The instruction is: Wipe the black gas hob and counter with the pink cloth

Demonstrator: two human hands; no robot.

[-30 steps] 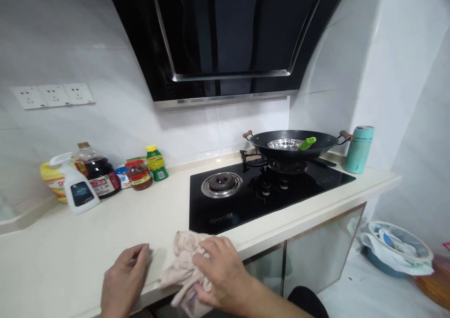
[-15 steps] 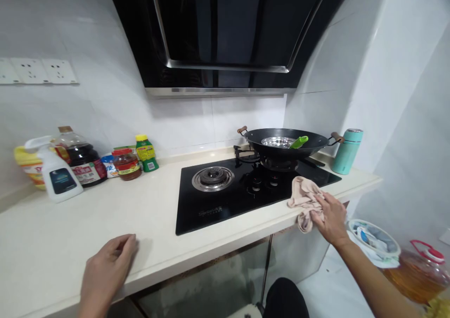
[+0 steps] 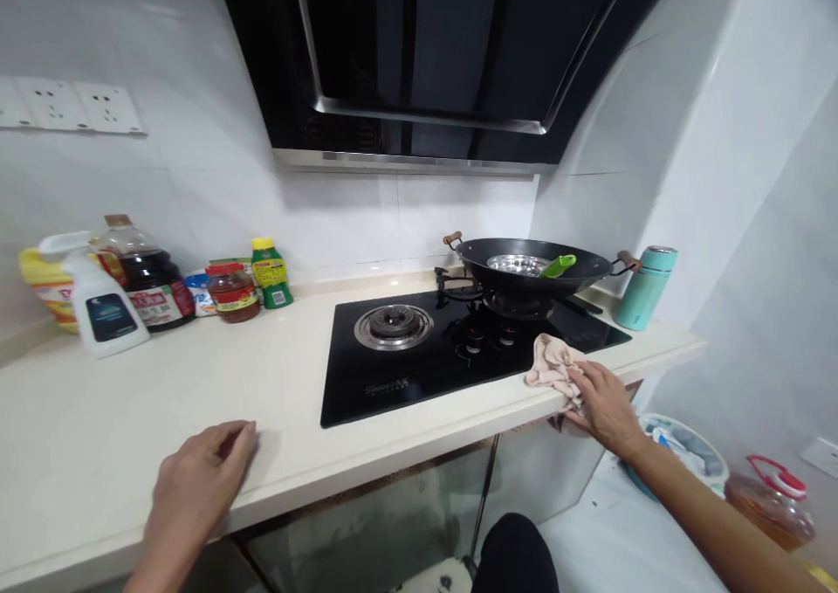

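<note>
My right hand (image 3: pixel 606 408) presses a pale pink cloth (image 3: pixel 555 366) against the counter's front edge, at the right front of the black gas stove (image 3: pixel 419 379). The fingers lie over the cloth, and the thumb is under the edge with part of the cloth hanging there. My left hand (image 3: pixel 200 479) rests on the cream counter (image 3: pixel 281 362), left of the stove, its fingers loosely curled with nothing visible in them. On the stove's right burner stands a black wok (image 3: pixel 589 270) holding a shiny metal strainer or bowl (image 3: pixel 517 265) and a green-handled utensil (image 3: pixel 558 266).
A turquoise flask (image 3: pixel 645 289) stands right of the wok. At the left are a white spray bottle (image 3: pixel 108 309), a dark sauce bottle (image 3: pixel 157 283), a red-lidded jar (image 3: pixel 233 294) and a green-yellow bottle (image 3: pixel 271 274). A bin (image 3: pixel 694 449) and an oil jug (image 3: pixel 772 504) stand on the floor.
My right hand has slid the cloth slightly left along the counter's edge, and its hanging part is now mostly hidden under the edge. My left hand stays nearly in place. The view has shifted slightly.
</note>
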